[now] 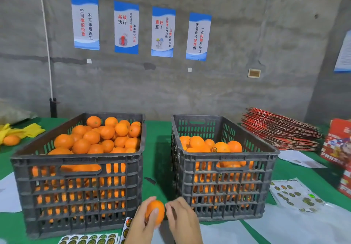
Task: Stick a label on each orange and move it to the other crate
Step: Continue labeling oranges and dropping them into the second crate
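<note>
On the far left of the green desk (155,148) a loose orange (11,140) lies beside some yellow foam sleeves (28,129), well away from the work; it could easily be overlooked and go unlabelled.

The left crate (79,186) is heaped high with oranges, so pulling one from low in the pile could set others rolling over the rim and onto the desk. In front of it, at the near edge, lies a label sheet (91,240) with a strip curling up beside the left hand; a sleeve or wrist brushing it could lift stickers or fold them onto themselves.

The left hand (144,223) is curled around the held orange (154,212), thumb across its front, low in the gap between the two crates. The right hand (180,217) is closed in toward the fruit with its fingertips at the orange's right side, apparently pressing or placing a label, though no sticker can be made out. If the skin is damp or the press is light, the label may wrinkle or peel off later.

The right crate (224,177) is only partly filled with labelled fruit; dropping the orange in rather than setting it down could bruise it or scuff the sticker. Further right, another label sheet (296,194) rests on white paper.
</note>
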Demonstrator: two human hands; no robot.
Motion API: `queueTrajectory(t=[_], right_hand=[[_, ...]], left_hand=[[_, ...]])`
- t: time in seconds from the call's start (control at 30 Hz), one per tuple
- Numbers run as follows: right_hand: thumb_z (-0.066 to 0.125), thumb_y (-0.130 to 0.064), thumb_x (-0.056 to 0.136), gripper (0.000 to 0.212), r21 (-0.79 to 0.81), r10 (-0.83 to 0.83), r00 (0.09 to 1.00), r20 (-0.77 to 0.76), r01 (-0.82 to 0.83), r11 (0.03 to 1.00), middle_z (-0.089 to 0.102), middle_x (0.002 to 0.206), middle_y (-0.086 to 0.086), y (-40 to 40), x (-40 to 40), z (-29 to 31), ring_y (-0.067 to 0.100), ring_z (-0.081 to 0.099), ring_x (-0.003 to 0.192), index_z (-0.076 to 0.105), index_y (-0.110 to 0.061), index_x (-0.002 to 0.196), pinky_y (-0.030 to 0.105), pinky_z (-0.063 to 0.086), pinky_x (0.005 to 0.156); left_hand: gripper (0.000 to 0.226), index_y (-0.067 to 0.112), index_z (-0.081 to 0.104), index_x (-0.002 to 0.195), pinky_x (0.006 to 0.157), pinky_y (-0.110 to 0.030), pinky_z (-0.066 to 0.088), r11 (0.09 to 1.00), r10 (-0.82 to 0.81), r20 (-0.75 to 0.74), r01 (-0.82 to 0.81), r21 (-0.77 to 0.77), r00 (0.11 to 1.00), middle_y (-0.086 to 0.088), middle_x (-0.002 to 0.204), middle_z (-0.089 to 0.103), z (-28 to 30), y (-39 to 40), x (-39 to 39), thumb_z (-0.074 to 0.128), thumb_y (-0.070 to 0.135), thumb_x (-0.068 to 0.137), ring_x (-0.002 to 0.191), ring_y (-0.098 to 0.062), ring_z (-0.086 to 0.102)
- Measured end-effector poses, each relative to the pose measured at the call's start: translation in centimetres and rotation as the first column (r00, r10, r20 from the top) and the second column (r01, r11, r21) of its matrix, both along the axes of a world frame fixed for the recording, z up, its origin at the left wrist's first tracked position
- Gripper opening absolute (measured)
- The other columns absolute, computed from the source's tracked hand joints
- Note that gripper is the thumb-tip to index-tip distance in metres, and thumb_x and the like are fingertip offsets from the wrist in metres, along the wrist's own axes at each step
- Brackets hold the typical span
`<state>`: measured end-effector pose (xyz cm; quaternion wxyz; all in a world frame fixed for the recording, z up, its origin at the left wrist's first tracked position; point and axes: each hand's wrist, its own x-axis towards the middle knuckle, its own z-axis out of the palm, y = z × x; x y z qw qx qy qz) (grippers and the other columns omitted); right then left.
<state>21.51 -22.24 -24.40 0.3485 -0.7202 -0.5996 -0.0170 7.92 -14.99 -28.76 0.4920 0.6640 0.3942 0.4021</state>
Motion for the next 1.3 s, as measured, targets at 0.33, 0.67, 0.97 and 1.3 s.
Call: queueTrajectory(t=[0.33, 0.67, 0.97, 1.3], right_hand=[[0.039, -0.033, 0.108, 0.039, 0.217, 0.075, 0.997, 0.024, -0.079, 0.973, 0.045, 0.137, -0.009, 1.9, -1.9, 7.2, 0.005, 0.051, 0.119, 0.051, -0.019, 0.143, 0.019, 0.045, 0.102], [0.056, -0.037, 0.103, 0.067, 0.334, -0.111, 0.948, 0.299, 0.005, 0.942, 0.035, 0.162, 0.007, 2.1, 1.0, 16.3, 0.029, 0.064, 0.121, 0.03, -0.008, 0.158, 0.039, 0.062, 0.072], [0.045, 0.001, 0.099, 0.072, 0.151, -0.326, 0.89, 0.317, 0.292, 0.944, -0.015, 0.17, -0.005, 4.3, 6.6, 20.0, 0.022, 0.061, 0.072, 0.016, -0.016, 0.161, 0.03, 0.048, 0.059], [0.045, -0.025, 0.105, 0.05, 0.125, -0.106, 0.934, 0.342, 0.067, 0.99, 0.038, 0.16, -0.01, 10.0, 6.8, 20.4, 0.015, 0.048, 0.137, 0.039, -0.025, 0.154, 0.033, 0.046, 0.103]], left_hand=[[0.03, 0.035, 0.046, 0.139, 0.09, -0.02, 0.055, 0.984, 0.033, 0.192, -0.065, 0.167, 0.981, 0.01, 0.132, 0.056, 10.7, 0.9, 1.7, 0.046, 0.034, 0.108, 0.12, -0.008, 0.059], [0.065, 0.043, 0.039, 0.154, 0.111, -0.035, 0.047, 0.911, -0.173, 0.017, 0.153, 0.382, 0.985, 0.019, 0.151, 0.048, 20.8, 3.8, 2.3, 0.046, 0.071, 0.096, 0.132, 0.0, 0.054], [0.048, 0.019, 0.047, 0.147, 0.107, -0.038, 0.042, 0.714, 0.28, -0.416, 0.102, 0.693, 0.865, -0.007, 0.14, 0.055, 23.8, 14.3, 0.3, 0.056, 0.036, 0.104, 0.13, -0.027, 0.054], [0.068, 0.018, 0.029, 0.159, 0.119, -0.041, 0.031, 0.823, 0.381, -0.772, 0.194, 0.534, 0.509, -0.018, 0.157, 0.038, 23.2, 22.7, -2.3, 0.06, 0.033, 0.1, 0.149, -0.032, 0.032]])
